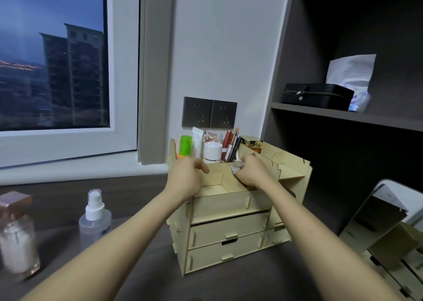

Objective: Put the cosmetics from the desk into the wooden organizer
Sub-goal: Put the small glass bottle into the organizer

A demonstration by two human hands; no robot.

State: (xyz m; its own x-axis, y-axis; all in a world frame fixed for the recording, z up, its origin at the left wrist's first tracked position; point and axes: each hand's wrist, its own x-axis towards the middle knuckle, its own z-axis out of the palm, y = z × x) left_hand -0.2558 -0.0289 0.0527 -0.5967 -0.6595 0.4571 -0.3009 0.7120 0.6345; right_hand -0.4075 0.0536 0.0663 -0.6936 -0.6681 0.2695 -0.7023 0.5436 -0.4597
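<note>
The pale wooden organizer stands on the dark desk with three drawers in front and open compartments on top. Its back compartments hold a green bottle, a white jar, tubes, brushes and a gold-capped bottle. My left hand rests on the organizer's top left edge, fingers curled, holding nothing that I can see. My right hand grips a small clear glassy item over the top front compartment. On the desk to the left stand a clear spray bottle and a rose-gold-capped bottle.
A window and sill fill the left. Two wall sockets sit behind the organizer. A shelf at the right carries a black case and a tissue pack. A mirror leans at the right edge of the desk.
</note>
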